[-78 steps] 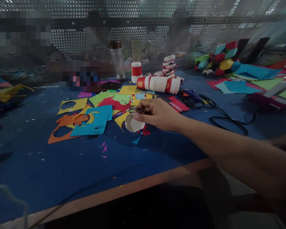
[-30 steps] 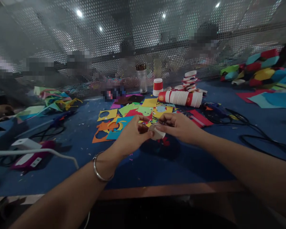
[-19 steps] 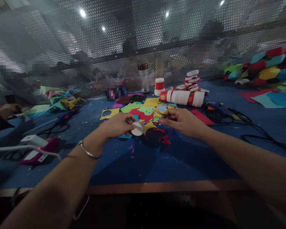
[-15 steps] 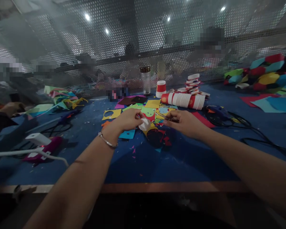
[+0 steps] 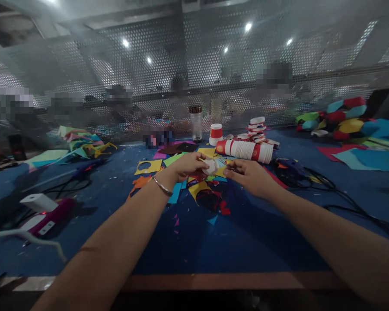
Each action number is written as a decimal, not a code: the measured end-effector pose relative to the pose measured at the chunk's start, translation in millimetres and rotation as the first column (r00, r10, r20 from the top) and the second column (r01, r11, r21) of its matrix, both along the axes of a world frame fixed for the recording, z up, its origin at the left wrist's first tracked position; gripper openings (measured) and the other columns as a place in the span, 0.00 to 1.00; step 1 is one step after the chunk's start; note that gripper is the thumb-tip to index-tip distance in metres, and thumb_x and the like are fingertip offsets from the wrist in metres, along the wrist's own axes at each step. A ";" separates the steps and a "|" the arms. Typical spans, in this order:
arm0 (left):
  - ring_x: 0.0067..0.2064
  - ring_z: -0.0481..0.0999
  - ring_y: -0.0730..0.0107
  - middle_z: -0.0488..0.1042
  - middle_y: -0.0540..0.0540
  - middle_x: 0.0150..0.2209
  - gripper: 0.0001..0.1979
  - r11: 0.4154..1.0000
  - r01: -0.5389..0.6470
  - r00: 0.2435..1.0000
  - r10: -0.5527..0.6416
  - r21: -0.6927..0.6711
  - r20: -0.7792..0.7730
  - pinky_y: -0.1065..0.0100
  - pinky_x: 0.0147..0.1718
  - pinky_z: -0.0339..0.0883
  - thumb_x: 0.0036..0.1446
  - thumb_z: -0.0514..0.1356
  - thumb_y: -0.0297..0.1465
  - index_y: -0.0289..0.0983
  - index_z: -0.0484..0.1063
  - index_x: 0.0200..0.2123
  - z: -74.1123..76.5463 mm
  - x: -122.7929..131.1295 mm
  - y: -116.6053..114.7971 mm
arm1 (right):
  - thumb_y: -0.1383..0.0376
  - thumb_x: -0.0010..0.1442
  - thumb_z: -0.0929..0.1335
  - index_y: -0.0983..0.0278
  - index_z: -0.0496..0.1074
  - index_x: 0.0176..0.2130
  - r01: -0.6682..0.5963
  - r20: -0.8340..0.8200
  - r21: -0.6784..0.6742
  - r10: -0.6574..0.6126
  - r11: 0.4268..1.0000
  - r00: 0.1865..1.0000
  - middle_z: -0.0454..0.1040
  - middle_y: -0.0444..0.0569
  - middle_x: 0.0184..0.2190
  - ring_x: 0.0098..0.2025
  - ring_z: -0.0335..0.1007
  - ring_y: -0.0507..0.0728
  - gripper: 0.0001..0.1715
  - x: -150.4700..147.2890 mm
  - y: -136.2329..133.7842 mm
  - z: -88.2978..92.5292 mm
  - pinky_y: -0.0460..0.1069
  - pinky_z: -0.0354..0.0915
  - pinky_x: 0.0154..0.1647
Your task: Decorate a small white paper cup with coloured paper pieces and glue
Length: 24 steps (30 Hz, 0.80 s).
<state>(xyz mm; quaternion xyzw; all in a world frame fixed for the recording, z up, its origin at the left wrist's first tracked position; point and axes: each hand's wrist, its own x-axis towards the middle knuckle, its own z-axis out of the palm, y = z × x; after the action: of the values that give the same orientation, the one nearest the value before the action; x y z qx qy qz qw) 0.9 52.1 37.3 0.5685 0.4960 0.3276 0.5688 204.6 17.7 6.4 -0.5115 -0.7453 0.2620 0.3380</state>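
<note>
My left hand (image 5: 188,166), with a silver bangle at its wrist, pinches a small white rounded piece (image 5: 210,167) that looks like paper or a cup base. Facing it, my right hand (image 5: 250,176) has its fingers closed around scissors (image 5: 222,161); only the thin blades show, close to the white piece, and I cannot tell whether they touch it. Under and around both hands lie coloured paper scraps, among them a yellow sheet with a round hole (image 5: 153,166), a curved yellow offcut (image 5: 198,188) and blue paper (image 5: 174,196).
Behind my hands lies a row of nested red-and-white paper cups (image 5: 244,150), near an upright cup stack (image 5: 215,134) and a clear bottle (image 5: 196,125). A purple power strip (image 5: 60,214) sits at left. Black cables (image 5: 337,207) run along the right. Perforated metal panels stand behind.
My left hand has brought the white piece rightward, closer to the scissors in my right hand. The camera has tilted up a little, so the table sits lower in view.
</note>
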 end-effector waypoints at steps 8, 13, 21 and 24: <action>0.31 0.77 0.75 0.76 0.48 0.31 0.10 0.999 -0.027 0.991 0.032 -0.035 0.128 0.72 0.32 0.73 0.51 0.63 0.16 0.35 0.69 0.32 -13.3 -10.9 -43.9 | 0.54 0.60 0.69 0.62 0.73 0.32 -0.068 -0.070 -0.009 0.067 0.998 0.995 0.75 0.47 0.30 0.33 0.69 0.56 0.14 -5.8 -3.4 -1.2 0.51 0.63 0.35; 0.34 0.77 0.72 0.75 0.47 0.34 0.10 0.998 -0.045 0.982 0.053 -0.049 0.183 0.69 0.35 0.74 0.51 0.65 0.18 0.35 0.69 0.33 -23.2 -9.2 -59.1 | 0.49 0.58 0.69 0.62 0.73 0.32 -0.094 -0.043 -0.039 0.093 0.995 0.995 0.73 0.47 0.28 0.31 0.66 0.56 0.19 -11.4 -6.5 -1.0 0.51 0.61 0.34; 0.38 0.78 0.72 0.76 0.48 0.37 0.11 0.990 -0.043 0.944 0.085 -0.136 0.318 0.68 0.39 0.74 0.51 0.67 0.18 0.34 0.70 0.35 -23.9 -4.6 -72.3 | 0.44 0.53 0.71 0.63 0.72 0.31 -0.121 -0.083 -0.085 0.114 0.989 0.990 0.70 0.44 0.26 0.29 0.62 0.54 0.24 -15.6 -12.9 4.7 0.50 0.59 0.32; 0.38 0.78 0.71 0.76 0.47 0.37 0.12 0.987 0.004 0.918 0.060 -0.158 0.392 0.70 0.37 0.73 0.51 0.68 0.18 0.34 0.71 0.36 -22.7 -7.2 -71.6 | 0.45 0.54 0.70 0.62 0.71 0.30 -0.113 -0.096 -0.050 0.108 0.992 0.990 0.70 0.44 0.26 0.30 0.63 0.54 0.23 -14.7 -13.1 4.3 0.50 0.60 0.32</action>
<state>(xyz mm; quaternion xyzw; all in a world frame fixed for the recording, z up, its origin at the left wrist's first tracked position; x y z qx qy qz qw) -6.3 -19.5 14.6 0.4372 0.4029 0.4041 0.6951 189.9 4.6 10.7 -0.4659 -0.7483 0.3246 0.3431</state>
